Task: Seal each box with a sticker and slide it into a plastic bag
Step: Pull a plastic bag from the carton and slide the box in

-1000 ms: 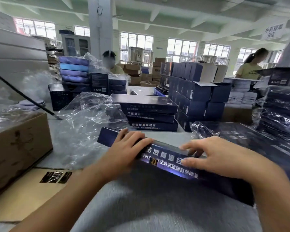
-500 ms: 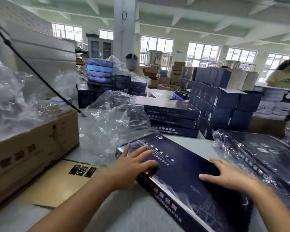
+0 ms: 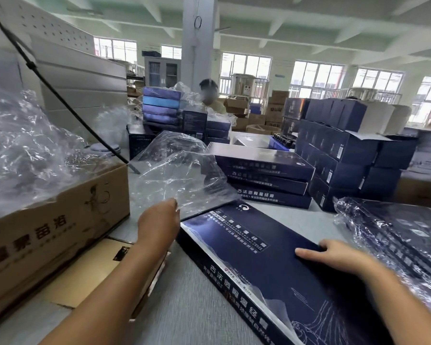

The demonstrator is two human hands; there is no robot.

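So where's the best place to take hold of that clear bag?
Probably the loose near edge of the bag, pinched from the box side, where the left hand is. It lies crumpled just past the box's far end, so that thin edge is nearest and easy to pinch.

Txt on flat dark-blue cardboard box [image 3: 271, 257], lid + near long side: white Chinese chars starting 古法, rest too blurred, small lines unreadable. Stack of dark-blue flat boxes [image 3: 269, 181] behind: same 古法 title on side faces. Brown corrugated carton [image 3: 47, 235] at left: big dark chars, 苗 clear, others uncertain.
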